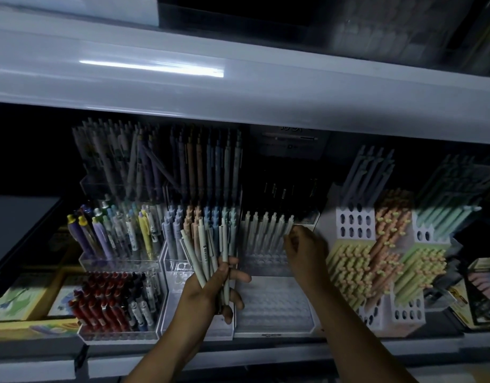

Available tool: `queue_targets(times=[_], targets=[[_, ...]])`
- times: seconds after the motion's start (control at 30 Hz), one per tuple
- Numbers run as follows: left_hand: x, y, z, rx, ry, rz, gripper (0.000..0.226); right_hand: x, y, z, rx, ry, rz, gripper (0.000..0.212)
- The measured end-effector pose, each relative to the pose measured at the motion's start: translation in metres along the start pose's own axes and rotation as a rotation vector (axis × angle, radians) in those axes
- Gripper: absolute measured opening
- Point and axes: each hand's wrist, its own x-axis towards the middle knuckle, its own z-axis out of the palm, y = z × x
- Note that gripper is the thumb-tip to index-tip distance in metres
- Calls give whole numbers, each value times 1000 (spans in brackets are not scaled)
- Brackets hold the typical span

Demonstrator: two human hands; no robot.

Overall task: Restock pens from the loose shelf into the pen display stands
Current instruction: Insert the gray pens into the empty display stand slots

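Head cam view, pretty dim. Left hand [210,286] has its fingers [239,277] wrapped tight around a bundle of pale pens [210,255], fanning up toward 12 o'clock in front of the clear display stand [274,308]. Right hand [304,250] sits at about 2 o'clock from the left one, fingertips pinched narrow on the end pen of the row of whitish pens [268,228] standing in that stand's back tier. The stand's front tiers show bare holes.

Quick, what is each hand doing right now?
Left hand: closed around a bunch of pens.
Right hand: fingers pinched on a pen in the clear stand.
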Motion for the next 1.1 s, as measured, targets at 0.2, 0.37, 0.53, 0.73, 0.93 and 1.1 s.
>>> queue_targets(times=[0.2,0.37,0.53,0.73,0.93,1.1], targets=[[0,-2,0,13,1,6,38,2,-1,2,-18,-37,86,26],[-2,-1,1,44,14,31,38,2,-10,-8,112,-67,224,3],[1,-3,6,127,7,30,33,-9,-49,-39,347,-119,307,13],[2,-6,15,186,-65,27,40,-3,-94,-76,745,-523,230,13],[4,-10,19,230,-116,54,39,9,-91,-83,645,-512,238,8],[7,-11,18,249,-97,42,44,32,-80,-101,736,-485,306,4]])
